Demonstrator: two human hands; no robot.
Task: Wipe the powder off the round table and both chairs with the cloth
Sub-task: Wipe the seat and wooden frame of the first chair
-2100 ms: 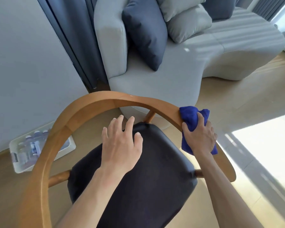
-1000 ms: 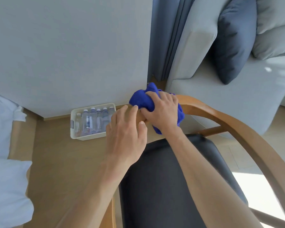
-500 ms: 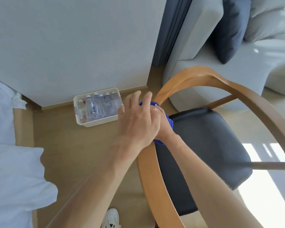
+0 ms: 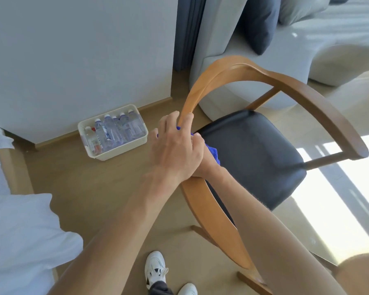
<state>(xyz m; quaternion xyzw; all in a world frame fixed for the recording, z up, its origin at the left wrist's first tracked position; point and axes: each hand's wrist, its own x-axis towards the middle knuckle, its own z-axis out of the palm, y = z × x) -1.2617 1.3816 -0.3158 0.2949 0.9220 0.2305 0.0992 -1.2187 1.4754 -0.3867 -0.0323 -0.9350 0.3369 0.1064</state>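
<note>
Wooden armrest rail of the chair (image 4: 202,90) curves from the frame's 6 o'clock up to 12 and round to 3 o'clock, w/ the dark padded seat (image 4: 251,154) inside the arc. Both hands meet on the rail's left stretch, roughly centre frame. Left hand (image 4: 175,152) lies on top, its fingers (image 4: 168,122) fairly straight & spread, tips resting against the rail; it grips nothing I can make out. Right hand (image 4: 202,165) is mostly hidden under the left: only the wrist and a bit of knuckle show, so how its fingers lie can't be told for sure (blue fabric bulges out right beside it, at its 1 o'clock). That fabric is the cloth (image 4: 211,151), a bright blue wad pressed to the inner side of the rail, between the hands and the seat edge; a sliver of it also peeks out near the left fingertips.

Beyond the hands at 10 o'clock, a white plastic bin (image 4: 119,153) sits on the wood floor by the wall, packed w/ water bottles (image 4: 113,130) lying side by side. Grey sofa (image 4: 296,50) fills 1 o'clock, a dark blue cushion (image 4: 260,24) propped on it, dark curtain (image 4: 188,30) just left of it. White bedding (image 4: 19,235) at 8 o'clock. White sneaker (image 4: 156,267) at 6 o'clock, on the floor near the chair leg. Sunlight patch on the floor at 4 o'clock.
</note>
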